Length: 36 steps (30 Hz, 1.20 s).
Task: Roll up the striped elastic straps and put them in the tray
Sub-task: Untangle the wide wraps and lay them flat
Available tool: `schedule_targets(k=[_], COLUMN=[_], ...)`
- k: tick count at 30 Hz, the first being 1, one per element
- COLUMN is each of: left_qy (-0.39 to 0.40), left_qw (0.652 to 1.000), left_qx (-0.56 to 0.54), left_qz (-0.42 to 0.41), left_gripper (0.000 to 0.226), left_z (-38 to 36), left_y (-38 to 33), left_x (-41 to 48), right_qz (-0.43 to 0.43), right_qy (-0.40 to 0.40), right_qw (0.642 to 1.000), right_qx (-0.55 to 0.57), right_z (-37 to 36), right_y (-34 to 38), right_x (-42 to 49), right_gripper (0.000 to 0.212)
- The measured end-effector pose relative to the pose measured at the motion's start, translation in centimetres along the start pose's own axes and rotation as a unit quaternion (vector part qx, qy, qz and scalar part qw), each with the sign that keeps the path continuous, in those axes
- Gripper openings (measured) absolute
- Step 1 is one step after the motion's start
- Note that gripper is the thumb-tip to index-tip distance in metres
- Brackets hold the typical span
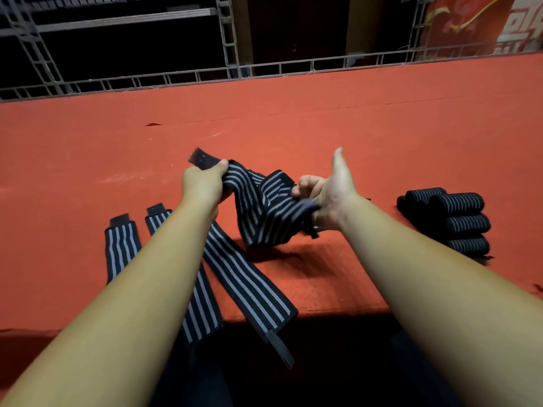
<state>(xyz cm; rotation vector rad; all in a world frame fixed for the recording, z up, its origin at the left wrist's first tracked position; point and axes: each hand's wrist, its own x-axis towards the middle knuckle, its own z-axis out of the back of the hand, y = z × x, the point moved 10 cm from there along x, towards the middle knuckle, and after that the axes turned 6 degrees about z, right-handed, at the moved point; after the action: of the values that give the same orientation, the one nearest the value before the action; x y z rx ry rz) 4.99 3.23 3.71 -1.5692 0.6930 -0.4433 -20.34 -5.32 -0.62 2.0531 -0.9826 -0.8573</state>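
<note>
A black strap with grey stripes (264,212) hangs twisted above the red table between both hands. My left hand (202,186) grips it near its black end tab, thumb on top. My right hand (329,192) pinches the other end with curled fingers, thumb pointing up. Three flat striped straps lie at the near left: one (120,248) farthest left, one (199,306) under my left forearm, one (249,280) running diagonally over the table edge. A pile of rolled straps (452,218) sits at the right. No tray is visible.
The red felt-covered table (293,118) stretches far back and to both sides. Beyond its far edge stand metal truss rails (229,39) and a red banner (499,22) at the top right. The near table edge drops into dark shadow.
</note>
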Motion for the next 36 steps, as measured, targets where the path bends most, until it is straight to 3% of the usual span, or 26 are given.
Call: schedule_targets(k=[4,6,9,13,16,19,22,25,29,36], left_qy=[0.038,0.072,0.123,0.156,0.125,0.104,0.104,0.100,0.053,0.050], left_qw=[0.999,0.997,0.992,0.987,0.989,0.985,0.984,0.992,0.988,0.978], left_qx=[-0.015,-0.022,-0.011,0.019,0.057,0.117,0.129,0.049,0.062,0.098], left_qz=[-0.025,-0.025,-0.027,-0.029,-0.052,-0.074,-0.072,-0.050,-0.134,-0.174], left_gripper=[0.024,0.018,0.012,0.020,0.020,0.024,0.024,0.016,0.006,0.011], left_z=[-2.7,-4.2,-6.0,-6.7,-5.6,-4.1,-3.5,-3.5,-2.4,-1.4], left_y=[-1.4,-1.9,-2.5,-3.2,-4.2,-5.4,-6.1,-6.2,-7.3,-6.8], left_x=[-1.4,-2.4,-3.9,-5.4,-5.9,-5.7,-5.4,-5.0,-3.8,-2.8], right_qz=[-0.041,-0.020,0.090,0.145,0.152,0.171,0.171,0.125,0.026,-0.011], right_qy=[0.064,0.075,0.084,0.140,0.142,0.107,0.116,0.136,0.182,0.176], right_qw=[0.995,0.983,0.945,0.920,0.914,0.938,0.930,0.942,0.937,0.932], right_qx=[-0.068,-0.163,-0.302,-0.338,-0.349,-0.282,-0.304,-0.280,-0.297,-0.316], right_z=[-1.3,-1.9,-3.2,-5.5,-6.0,-5.6,-6.0,-6.4,-6.2,-4.9], right_y=[-1.4,-1.4,-0.2,0.0,0.0,0.8,1.1,0.1,-2.5,-4.3], right_x=[-0.5,-0.5,0.1,-0.6,-0.9,-1.1,-1.9,-2.5,-3.4,-3.0], right_gripper=[0.104,0.081,0.034,0.047,0.061,0.045,0.043,0.049,0.052,0.021])
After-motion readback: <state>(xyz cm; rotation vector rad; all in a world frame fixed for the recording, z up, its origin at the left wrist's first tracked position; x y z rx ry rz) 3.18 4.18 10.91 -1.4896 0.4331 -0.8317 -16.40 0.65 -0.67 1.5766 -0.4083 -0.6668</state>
